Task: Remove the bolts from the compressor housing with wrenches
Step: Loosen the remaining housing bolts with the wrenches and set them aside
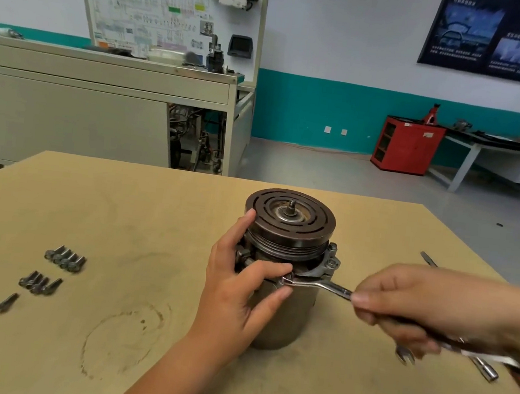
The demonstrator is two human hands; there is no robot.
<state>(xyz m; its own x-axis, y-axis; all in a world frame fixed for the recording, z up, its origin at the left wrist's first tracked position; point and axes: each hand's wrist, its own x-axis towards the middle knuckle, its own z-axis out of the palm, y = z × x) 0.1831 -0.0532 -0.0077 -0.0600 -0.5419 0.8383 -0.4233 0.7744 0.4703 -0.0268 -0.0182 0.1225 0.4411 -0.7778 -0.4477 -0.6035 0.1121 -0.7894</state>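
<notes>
The compressor housing [287, 316] stands upright on the wooden table [120, 213], its dark slotted pulley [290, 221] on top. My left hand [239, 278] grips the housing's left side, thumb and fingers around the ring end of a silver wrench [316, 286]. That ring end sits on a bolt at the housing's front flange. My right hand [427, 310] grips the wrench handle to the right. Another bolt [330, 264] shows on the right flange ear. Several loose bolts [65, 259] lie at the left of the table, with more [39, 283] below them.
A single bolt [6, 302] lies near the table's left edge. An open-end wrench [405, 356] and a socket extension [487, 370] lie under my right hand. A thin tool [428, 258] lies far right. A grey cabinet [99, 113] stands behind the table.
</notes>
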